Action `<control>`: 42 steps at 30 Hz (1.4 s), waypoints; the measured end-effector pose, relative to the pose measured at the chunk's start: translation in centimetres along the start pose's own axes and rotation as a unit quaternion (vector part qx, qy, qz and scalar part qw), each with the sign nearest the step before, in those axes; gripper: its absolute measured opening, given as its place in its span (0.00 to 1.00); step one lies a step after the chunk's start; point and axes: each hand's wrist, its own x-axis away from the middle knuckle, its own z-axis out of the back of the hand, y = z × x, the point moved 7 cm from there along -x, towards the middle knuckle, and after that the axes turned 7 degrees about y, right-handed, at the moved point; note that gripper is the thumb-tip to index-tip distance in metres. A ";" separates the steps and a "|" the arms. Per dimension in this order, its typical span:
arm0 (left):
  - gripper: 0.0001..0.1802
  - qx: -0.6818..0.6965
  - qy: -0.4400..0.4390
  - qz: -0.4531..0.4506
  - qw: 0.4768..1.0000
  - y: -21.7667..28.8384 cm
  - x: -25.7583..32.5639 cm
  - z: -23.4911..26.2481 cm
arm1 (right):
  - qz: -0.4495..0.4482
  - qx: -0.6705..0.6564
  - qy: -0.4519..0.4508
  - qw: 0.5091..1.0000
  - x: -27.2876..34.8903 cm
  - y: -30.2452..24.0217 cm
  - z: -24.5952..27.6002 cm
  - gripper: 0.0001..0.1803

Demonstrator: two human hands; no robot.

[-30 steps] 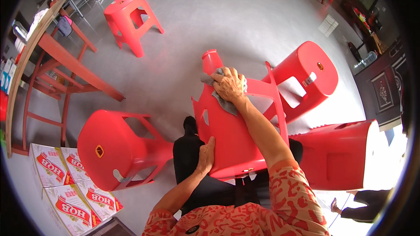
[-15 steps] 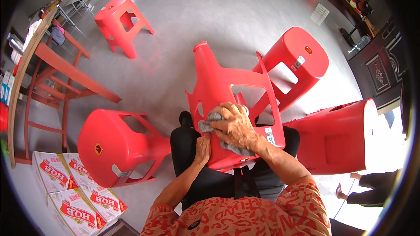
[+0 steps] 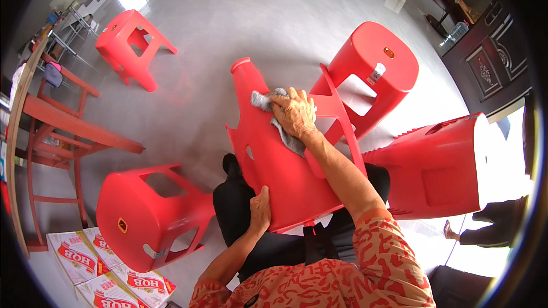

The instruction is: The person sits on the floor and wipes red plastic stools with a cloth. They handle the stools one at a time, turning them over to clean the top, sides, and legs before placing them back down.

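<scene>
A red plastic stool (image 3: 273, 162) lies tilted on its side across my lap, its legs pointing away from me. My right hand (image 3: 295, 115) presses a grey cloth (image 3: 290, 140) onto the stool's side panel, near the base of the far leg. Part of the cloth bunches out past the fingertips; the rest trails under the palm. My left hand (image 3: 261, 211) grips the stool's near left edge, thumb on the panel and the other fingers mostly hidden behind it.
Red stools stand at far left (image 3: 128, 45), right (image 3: 379, 60) and near left (image 3: 142, 217). A large red plastic piece (image 3: 436, 171) is at my right. White-and-red cartons (image 3: 74, 256), a wooden table (image 3: 28, 94) and a reddish wooden chair (image 3: 80, 128) line the left. Another person's foot (image 3: 451, 231) shows lower right.
My right hand has slid the cloth up the panel toward the far leg. My left hand has come away from beside the cloth, lower along the stool's edge. The view has shifted slightly.
</scene>
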 end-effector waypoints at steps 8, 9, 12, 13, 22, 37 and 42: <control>0.28 -0.019 0.016 0.055 0.998 0.4 0.0 0.3 | -0.175 0.126 -0.008 0.976 0.0 12.3 0.6 0.16; 0.28 -0.011 0.021 0.078 0.997 0.3 0.0 0.3 | -0.209 0.127 -0.011 0.970 0.6 14.0 0.9 0.17; 0.27 0.014 0.024 0.113 0.993 0.4 0.2 0.1 | -0.242 0.123 0.017 0.962 1.2 15.6 1.2 0.16; 0.27 0.020 0.016 0.106 0.994 0.7 0.2 0.1 | -0.243 0.118 0.032 0.962 1.3 15.3 1.3 0.16; 0.27 0.006 -0.003 0.039 0.999 1.0 -0.1 -0.3 | -0.038 -0.023 -0.030 0.999 0.9 4.7 1.1 0.17; 0.26 0.155 -0.011 0.145 0.977 -0.8 0.4 -1.2 | 0.328 -0.048 -0.163 0.929 4.0 -8.4 1.7 0.10; 0.25 0.097 -0.040 0.150 0.983 -0.6 0.6 -0.6 | 0.287 0.047 -0.170 0.941 -0.4 -7.6 -3.6 0.09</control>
